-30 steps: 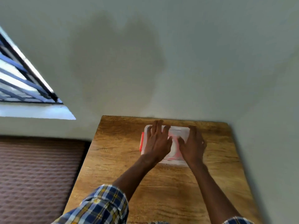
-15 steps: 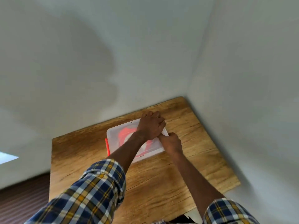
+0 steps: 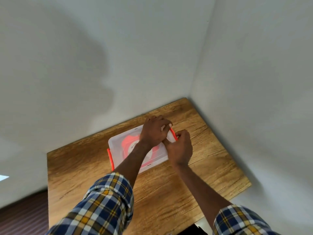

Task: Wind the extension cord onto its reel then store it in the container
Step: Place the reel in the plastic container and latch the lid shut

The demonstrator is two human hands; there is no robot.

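Fingers (image 3: pixel 166 126) of both hands pinch container's (image 3: pixel 116 141) right-edge clip (image 3: pixel 173 133) — tabletop (image 3: pixel 76 160) bare around

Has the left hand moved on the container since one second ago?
Yes. The left hand went from the lid's middle to the container's right clip, beside the right hand.

Home room corner (plain walls (image 3: pixel 152 56)), wooden table (image 3: pixel 169 192).

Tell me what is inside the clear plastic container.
Through the clear plastic container an orange reel with a white centre label shows. The left hand and forearm cover its right part; no cord can be made out.
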